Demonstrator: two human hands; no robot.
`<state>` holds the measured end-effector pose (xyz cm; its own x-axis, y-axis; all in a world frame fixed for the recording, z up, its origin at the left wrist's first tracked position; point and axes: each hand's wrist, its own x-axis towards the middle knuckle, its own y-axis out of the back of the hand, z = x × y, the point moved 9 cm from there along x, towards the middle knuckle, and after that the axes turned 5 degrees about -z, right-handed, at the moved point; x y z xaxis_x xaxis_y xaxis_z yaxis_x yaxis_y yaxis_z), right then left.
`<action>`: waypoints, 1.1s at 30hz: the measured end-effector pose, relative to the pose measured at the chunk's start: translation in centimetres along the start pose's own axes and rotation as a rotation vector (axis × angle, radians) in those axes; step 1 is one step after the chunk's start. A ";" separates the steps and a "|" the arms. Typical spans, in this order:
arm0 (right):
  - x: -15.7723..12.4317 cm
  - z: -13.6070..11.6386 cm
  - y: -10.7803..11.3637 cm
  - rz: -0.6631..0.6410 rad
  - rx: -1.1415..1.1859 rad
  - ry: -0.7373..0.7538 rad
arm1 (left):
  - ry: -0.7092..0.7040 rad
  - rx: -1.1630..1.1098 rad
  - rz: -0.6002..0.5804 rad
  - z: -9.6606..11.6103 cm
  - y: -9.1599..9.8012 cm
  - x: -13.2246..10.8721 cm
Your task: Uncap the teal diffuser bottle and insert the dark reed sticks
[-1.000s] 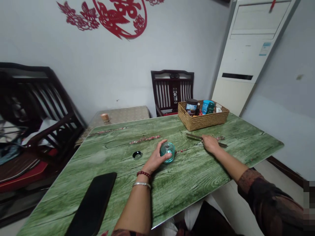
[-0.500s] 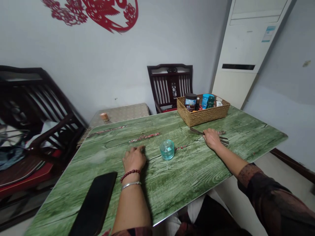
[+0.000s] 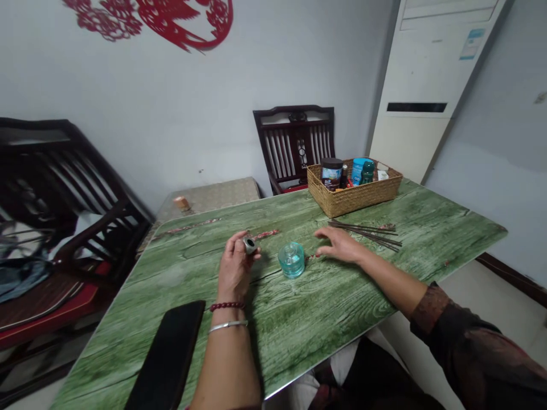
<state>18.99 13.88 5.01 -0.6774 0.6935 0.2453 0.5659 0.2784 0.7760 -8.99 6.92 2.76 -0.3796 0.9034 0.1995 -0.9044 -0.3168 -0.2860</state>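
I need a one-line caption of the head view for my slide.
Left hand holds a small metal piece; open right hand rests near a glass jar.

Green wood-grain counter, passage around the hands. The glass jar stands between the left hand, with its small metal cylinder, and the right hand, a narrow gap on each side. Thin dark rods and a wicker basket obstruct the far right; a black slab obstructs the near left. Passage runs from the jar to the near edge.

Small silver metal cylinder held up off the surface; teal glass lidded jar stands upright, closed, on green wood-print tabletop.
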 end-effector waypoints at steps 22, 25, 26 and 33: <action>3.0 -2.1 -8.9 -0.053 0.292 -0.030 | -0.070 0.162 -0.279 -1.6 -6.5 -2.2; 3.0 -2.3 -8.9 -0.065 0.308 -0.009 | -0.051 0.215 -0.297 -2.0 -6.9 -2.3; 3.0 -2.4 -8.8 -0.067 0.314 0.001 | -0.047 0.227 -0.301 -2.0 -7.0 -2.3; 3.0 -2.7 -8.6 -0.085 0.321 0.011 | -0.018 0.189 -0.330 -1.9 -7.0 -2.3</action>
<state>10.87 11.76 0.67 -0.7324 0.6523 0.1952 0.6253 0.5310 0.5718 -1.39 7.58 2.54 -0.0638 0.9611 0.2686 -0.9979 -0.0588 -0.0264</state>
